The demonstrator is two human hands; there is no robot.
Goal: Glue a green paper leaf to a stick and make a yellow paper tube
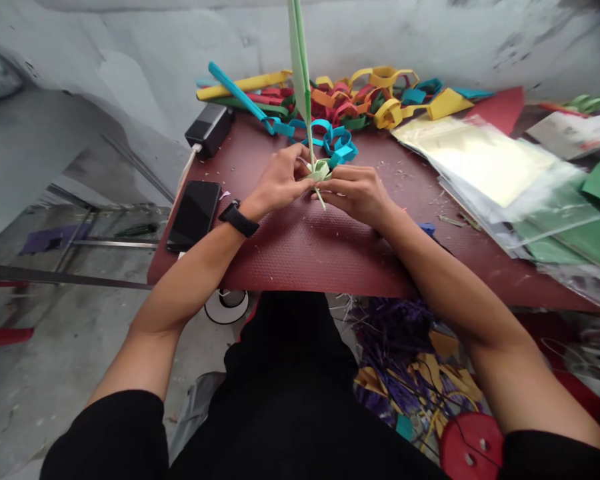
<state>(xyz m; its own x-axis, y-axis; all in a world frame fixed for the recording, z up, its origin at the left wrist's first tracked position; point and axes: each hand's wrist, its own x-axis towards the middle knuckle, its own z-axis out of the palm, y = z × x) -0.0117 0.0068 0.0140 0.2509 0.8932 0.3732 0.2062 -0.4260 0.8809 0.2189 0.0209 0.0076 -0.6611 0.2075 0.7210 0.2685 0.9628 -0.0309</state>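
Observation:
A light green folded paper strip (301,73) stands tall above the table, its lower end between my two hands. Around its base is a small pale green paper loop (321,171). My left hand (286,175), with a black watch (239,217) on the wrist, pinches the paper from the left side. From the right, my right hand (355,190) pinches the loop and strip near the lower tip. The inner fingertips are partly hidden. Just beyond my fingers lies a blue paper chain (337,141).
Colourful paper chains (345,100) are heaped along the wall. A black phone (194,215) and a black box-shaped device (209,130) are at the table's left edge. Plastic-wrapped paper sheets (500,167) cover the right side. Purple paper scraps (395,333) and a red stool (470,447) are below.

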